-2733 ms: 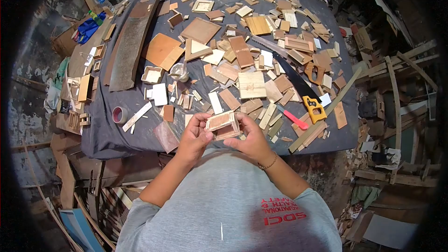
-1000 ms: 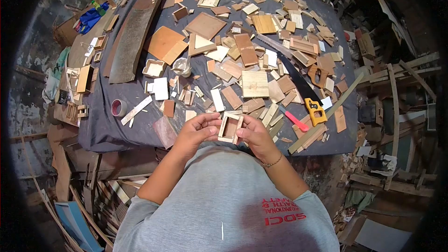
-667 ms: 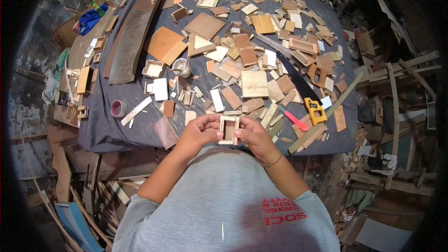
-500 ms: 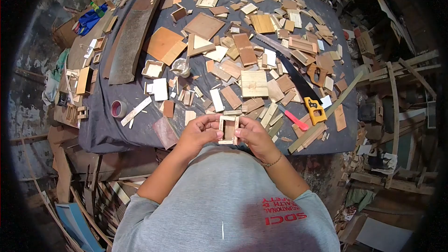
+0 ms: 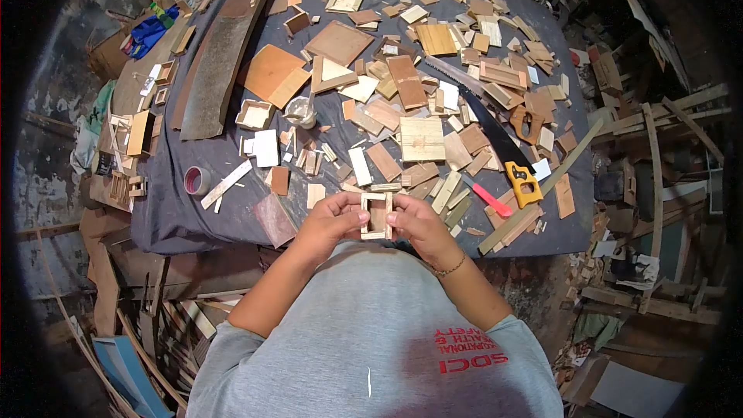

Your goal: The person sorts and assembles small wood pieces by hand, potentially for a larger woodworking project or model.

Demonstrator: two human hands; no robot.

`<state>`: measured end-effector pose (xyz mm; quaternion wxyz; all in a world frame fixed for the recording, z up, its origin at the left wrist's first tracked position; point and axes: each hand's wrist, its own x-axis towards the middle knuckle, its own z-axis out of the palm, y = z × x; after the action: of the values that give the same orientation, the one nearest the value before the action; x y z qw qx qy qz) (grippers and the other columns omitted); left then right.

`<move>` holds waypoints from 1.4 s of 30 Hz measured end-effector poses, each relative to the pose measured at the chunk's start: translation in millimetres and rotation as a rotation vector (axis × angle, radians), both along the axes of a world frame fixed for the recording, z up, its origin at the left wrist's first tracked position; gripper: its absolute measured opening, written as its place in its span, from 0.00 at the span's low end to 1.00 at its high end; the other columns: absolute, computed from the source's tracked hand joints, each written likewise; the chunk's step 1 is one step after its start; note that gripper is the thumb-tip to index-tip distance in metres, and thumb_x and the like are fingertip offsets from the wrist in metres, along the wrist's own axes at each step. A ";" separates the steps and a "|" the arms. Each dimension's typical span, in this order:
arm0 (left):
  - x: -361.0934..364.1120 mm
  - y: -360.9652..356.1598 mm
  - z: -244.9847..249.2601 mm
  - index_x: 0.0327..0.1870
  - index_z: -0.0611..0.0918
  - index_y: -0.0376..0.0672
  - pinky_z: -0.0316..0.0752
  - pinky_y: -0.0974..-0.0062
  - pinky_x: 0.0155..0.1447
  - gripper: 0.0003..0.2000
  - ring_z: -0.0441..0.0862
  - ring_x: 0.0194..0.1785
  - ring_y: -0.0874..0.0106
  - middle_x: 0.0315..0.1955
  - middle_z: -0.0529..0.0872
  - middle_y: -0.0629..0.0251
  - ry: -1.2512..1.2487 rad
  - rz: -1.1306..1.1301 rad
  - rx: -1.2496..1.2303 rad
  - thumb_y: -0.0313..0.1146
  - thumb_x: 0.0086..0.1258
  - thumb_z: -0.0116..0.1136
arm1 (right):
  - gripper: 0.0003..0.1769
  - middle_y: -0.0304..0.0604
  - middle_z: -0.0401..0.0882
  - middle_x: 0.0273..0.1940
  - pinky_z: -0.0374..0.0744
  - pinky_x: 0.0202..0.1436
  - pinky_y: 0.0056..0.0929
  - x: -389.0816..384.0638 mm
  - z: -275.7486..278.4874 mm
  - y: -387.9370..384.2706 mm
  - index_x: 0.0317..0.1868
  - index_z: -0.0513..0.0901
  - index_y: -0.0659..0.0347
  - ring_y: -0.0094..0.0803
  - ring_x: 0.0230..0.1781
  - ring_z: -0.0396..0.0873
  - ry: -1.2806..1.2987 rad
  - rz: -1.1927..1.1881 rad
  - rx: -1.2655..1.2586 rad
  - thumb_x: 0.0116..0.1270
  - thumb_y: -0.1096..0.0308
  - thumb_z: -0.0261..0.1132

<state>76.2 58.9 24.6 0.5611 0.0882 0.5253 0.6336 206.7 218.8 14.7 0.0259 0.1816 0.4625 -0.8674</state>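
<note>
A small rectangular wooden frame (image 5: 377, 234) of pale strips, with a brown panel behind its opening, is held upright close to my body at the table's near edge. My left hand (image 5: 334, 220) grips its left side, thumb on the front strip. On its right side my right hand (image 5: 418, 223) holds it the same way. The fingers behind the frame are partly hidden. Just beyond lie a pale wood strip (image 5: 359, 166) and a square wooden board (image 5: 422, 139).
Wood offcuts cover the dark cloth (image 5: 240, 220). A yellow-handled saw (image 5: 523, 183), a wooden-handled saw (image 5: 526, 124) and a red-handled tool (image 5: 492, 200) lie to the right. A tape roll (image 5: 197, 180), a glue-smeared jar (image 5: 300, 112) and long curved boards (image 5: 220, 70) are on the left.
The frame has shifted very slightly left in both hands. Nothing else has visibly moved.
</note>
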 end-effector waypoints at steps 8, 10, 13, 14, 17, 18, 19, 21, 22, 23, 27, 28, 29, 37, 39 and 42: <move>-2.5 0.9 -4.4 0.50 0.77 0.39 0.76 0.77 0.45 0.15 0.81 0.40 0.79 0.38 0.84 0.69 -0.041 0.163 -0.021 0.33 0.64 0.63 | 0.46 0.49 0.66 0.63 0.70 0.63 0.37 0.1 36.9 -0.3 0.68 0.61 0.60 0.39 0.62 0.67 0.184 -0.113 1.069 0.51 0.63 0.74; 0.3 3.3 1.2 0.50 0.76 0.39 0.76 0.77 0.45 0.16 0.81 0.40 0.79 0.38 0.84 0.69 -0.032 0.158 -0.023 0.33 0.65 0.62 | 0.53 0.46 0.65 0.66 0.63 0.68 0.47 -0.6 37.6 -0.2 0.70 0.58 0.55 0.47 0.68 0.60 0.371 -0.073 1.443 0.44 0.60 0.77; 4.6 4.4 1.4 0.51 0.75 0.38 0.76 0.78 0.44 0.16 0.80 0.39 0.79 0.37 0.83 0.69 -0.020 0.129 -0.021 0.32 0.65 0.62 | 0.54 0.41 0.64 0.68 0.54 0.72 0.51 -2.2 37.5 -2.3 0.70 0.57 0.54 0.49 0.69 0.57 0.359 0.004 1.468 0.44 0.58 0.77; 5.6 4.2 1.2 0.52 0.75 0.37 0.75 0.79 0.44 0.16 0.80 0.38 0.78 0.37 0.83 0.68 -0.019 0.111 -0.016 0.32 0.65 0.61 | 0.54 0.41 0.64 0.68 0.54 0.72 0.51 -2.5 38.1 -2.3 0.70 0.57 0.54 0.49 0.69 0.57 0.359 0.003 1.467 0.44 0.58 0.77; 8.7 4.8 2.1 0.50 0.76 0.39 0.76 0.79 0.42 0.17 0.80 0.39 0.79 0.38 0.83 0.68 0.008 0.079 -0.021 0.34 0.63 0.64 | 0.55 0.38 0.66 0.66 0.48 0.73 0.55 -4.4 38.8 -2.1 0.70 0.56 0.54 0.46 0.69 0.57 0.341 0.051 1.536 0.44 0.56 0.77; 9.3 4.9 1.6 0.50 0.76 0.39 0.76 0.79 0.42 0.17 0.80 0.39 0.79 0.38 0.83 0.68 0.008 0.081 -0.021 0.34 0.63 0.64 | 0.54 0.37 0.68 0.65 0.46 0.74 0.57 -4.6 37.7 -1.8 0.70 0.57 0.54 0.45 0.69 0.58 0.353 0.048 1.548 0.44 0.56 0.77; 9.8 4.8 0.6 0.50 0.76 0.39 0.75 0.79 0.43 0.17 0.80 0.39 0.80 0.38 0.83 0.68 0.005 0.074 -0.014 0.33 0.63 0.64 | 0.54 0.37 0.69 0.64 0.44 0.74 0.59 -4.7 37.0 -1.8 0.70 0.58 0.55 0.44 0.69 0.58 0.364 0.044 1.561 0.44 0.56 0.77; 11.1 5.8 2.2 0.50 0.76 0.39 0.75 0.80 0.43 0.17 0.80 0.39 0.80 0.38 0.83 0.68 0.003 0.067 -0.006 0.32 0.63 0.63 | 0.52 0.36 0.70 0.63 0.43 0.74 0.59 -5.3 36.5 -2.5 0.69 0.59 0.53 0.43 0.68 0.60 0.365 0.034 1.545 0.44 0.56 0.77; 12.1 6.9 6.2 0.50 0.76 0.38 0.75 0.80 0.43 0.15 0.79 0.38 0.80 0.36 0.82 0.68 0.002 0.077 -0.010 0.31 0.64 0.62 | 0.51 0.35 0.70 0.62 0.42 0.74 0.59 -5.6 36.5 -2.7 0.68 0.60 0.52 0.42 0.67 0.61 0.365 0.023 1.531 0.43 0.56 0.77; 12.7 7.4 8.3 0.50 0.76 0.37 0.74 0.80 0.42 0.14 0.78 0.36 0.80 0.35 0.81 0.68 0.001 0.088 -0.015 0.30 0.65 0.61 | 0.51 0.35 0.70 0.62 0.42 0.74 0.59 -5.6 36.7 -2.7 0.68 0.60 0.52 0.42 0.67 0.61 0.365 0.023 1.531 0.43 0.56 0.77; 13.0 7.7 5.1 0.49 0.76 0.37 0.74 0.80 0.41 0.14 0.78 0.36 0.80 0.34 0.81 0.69 -0.003 0.092 0.008 0.30 0.65 0.61 | 0.51 0.35 0.70 0.62 0.42 0.74 0.59 -4.8 37.4 -3.3 0.68 0.60 0.52 0.42 0.66 0.62 0.348 0.028 1.520 0.43 0.56 0.77; 12.9 7.8 4.7 0.50 0.76 0.37 0.74 0.80 0.41 0.14 0.78 0.36 0.80 0.33 0.81 0.69 -0.003 0.091 0.005 0.29 0.66 0.60 | 0.51 0.35 0.70 0.63 0.41 0.74 0.59 -4.6 37.4 -3.3 0.68 0.60 0.52 0.42 0.66 0.62 0.341 0.032 1.517 0.43 0.55 0.77; 12.5 7.8 4.1 0.50 0.75 0.37 0.74 0.81 0.42 0.14 0.78 0.36 0.80 0.33 0.80 0.70 -0.004 0.089 0.003 0.29 0.66 0.60 | 0.51 0.35 0.70 0.63 0.41 0.74 0.59 -4.5 36.7 -3.2 0.68 0.60 0.52 0.42 0.66 0.62 0.341 0.031 1.518 0.43 0.55 0.77; 8.8 5.0 1.0 0.51 0.75 0.37 0.77 0.80 0.45 0.16 0.81 0.40 0.78 0.39 0.83 0.67 -0.004 0.144 -0.005 0.30 0.65 0.62 | 0.41 0.52 0.68 0.61 0.64 0.67 0.41 -4.1 31.4 -2.2 0.69 0.59 0.61 0.40 0.62 0.67 0.242 -0.177 1.008 0.58 0.62 0.68; 6.7 3.1 0.3 0.51 0.75 0.37 0.77 0.80 0.45 0.15 0.81 0.40 0.78 0.39 0.84 0.66 -0.006 0.159 0.004 0.30 0.65 0.61 | 0.37 0.50 0.68 0.61 0.67 0.63 0.34 -3.1 16.8 4.1 0.69 0.60 0.63 0.35 0.59 0.68 0.166 -0.151 0.633 0.61 0.66 0.64; 4.1 2.0 -4.2 0.51 0.75 0.37 0.78 0.79 0.46 0.16 0.82 0.41 0.78 0.39 0.83 0.67 -0.014 0.144 0.014 0.30 0.65 0.62 | 0.29 0.45 0.72 0.57 0.73 0.53 0.24 -1.4 11.9 5.8 0.67 0.63 0.64 0.24 0.51 0.72 0.056 -0.116 0.181 0.67 0.70 0.58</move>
<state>80.3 60.9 20.4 0.5171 0.0497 0.5217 0.6767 205.3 224.7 26.6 -0.0538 0.1852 0.5280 -0.8270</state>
